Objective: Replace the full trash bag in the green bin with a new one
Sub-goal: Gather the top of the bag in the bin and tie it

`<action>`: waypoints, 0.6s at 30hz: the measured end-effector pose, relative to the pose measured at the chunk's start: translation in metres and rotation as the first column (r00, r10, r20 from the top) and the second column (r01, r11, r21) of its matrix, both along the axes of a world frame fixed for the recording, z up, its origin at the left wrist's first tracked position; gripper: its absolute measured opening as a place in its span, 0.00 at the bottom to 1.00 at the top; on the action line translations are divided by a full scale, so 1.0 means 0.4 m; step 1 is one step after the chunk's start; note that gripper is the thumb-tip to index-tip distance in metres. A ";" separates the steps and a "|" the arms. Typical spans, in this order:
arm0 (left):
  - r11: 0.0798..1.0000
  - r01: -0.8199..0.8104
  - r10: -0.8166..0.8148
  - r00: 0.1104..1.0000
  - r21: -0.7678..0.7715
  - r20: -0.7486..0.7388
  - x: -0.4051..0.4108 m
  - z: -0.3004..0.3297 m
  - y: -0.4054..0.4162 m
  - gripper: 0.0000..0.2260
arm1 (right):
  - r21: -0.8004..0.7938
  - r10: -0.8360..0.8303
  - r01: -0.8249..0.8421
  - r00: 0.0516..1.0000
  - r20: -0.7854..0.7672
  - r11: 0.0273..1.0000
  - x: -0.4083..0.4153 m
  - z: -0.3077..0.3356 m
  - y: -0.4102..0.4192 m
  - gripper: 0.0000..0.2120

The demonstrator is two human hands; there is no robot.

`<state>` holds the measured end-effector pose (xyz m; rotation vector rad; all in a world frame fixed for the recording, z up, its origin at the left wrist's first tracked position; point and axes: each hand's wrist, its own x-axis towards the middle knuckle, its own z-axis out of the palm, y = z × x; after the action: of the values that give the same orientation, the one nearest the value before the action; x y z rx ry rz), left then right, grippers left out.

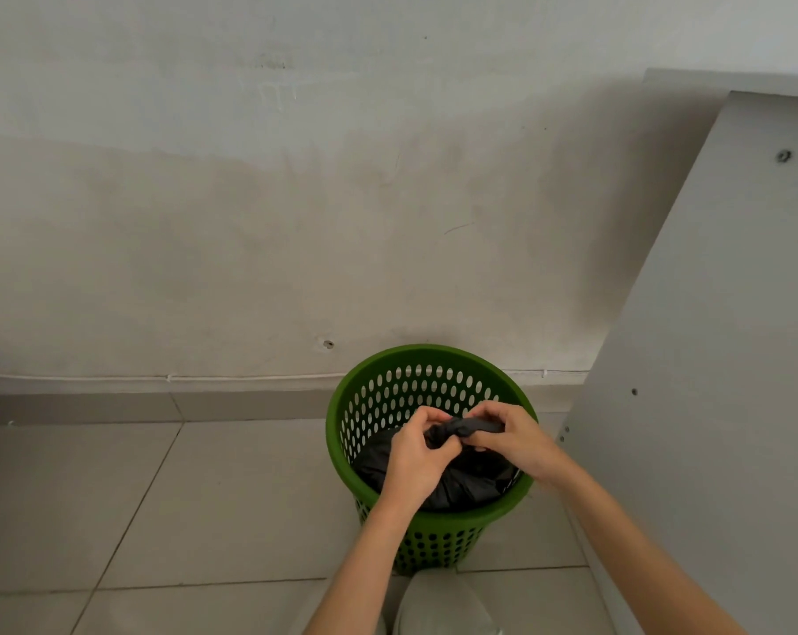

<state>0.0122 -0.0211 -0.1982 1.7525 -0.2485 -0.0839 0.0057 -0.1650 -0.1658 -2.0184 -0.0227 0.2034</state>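
A round green bin (378, 387) with perforated walls stands on the tiled floor against the wall. Inside it sits a full black trash bag (470, 478), its top gathered into a twisted neck above the bin's middle. My left hand (417, 456) grips the left side of that neck, fingers curled around the plastic. My right hand (511, 435) pinches the right end of the same twisted neck. Both forearms reach in from the lower edge. No new bag is in view.
A plain grey wall (296, 222) rises behind the bin, with a thin cable along the skirting. A large white board (708, 359) leans at the right, close to the bin. Beige floor tiles (204, 497) stretch to the left. My knee (443, 607) shows just under the bin.
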 end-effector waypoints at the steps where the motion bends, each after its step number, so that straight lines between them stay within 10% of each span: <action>1: 0.998 0.029 -0.029 0.999 -0.047 -0.014 0.000 -0.004 0.003 0.11 | -0.008 -0.007 0.008 1.000 0.017 1.000 -0.001 -0.002 -0.002 0.07; 8: 0.828 -0.045 -0.199 0.908 -0.559 -0.368 -0.005 -0.016 0.015 0.08 | -0.042 -0.074 0.082 0.985 0.153 0.996 -0.014 -0.007 0.020 0.12; 13: 0.842 0.038 -0.311 0.849 -0.538 -0.427 0.011 0.011 0.032 0.11 | -0.028 -0.101 0.108 0.974 0.201 0.994 -0.020 -0.013 0.023 0.11; 18: 0.799 -0.166 -0.133 0.888 -0.578 -0.440 0.008 0.022 0.008 0.08 | 0.310 -0.197 0.181 0.980 0.019 0.933 -0.026 -0.028 0.039 0.07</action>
<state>0.0153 -0.0178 -0.1895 1.0440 0.0950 -0.3684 -0.0045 -0.1492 -0.1770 -1.7014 0.1031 0.0229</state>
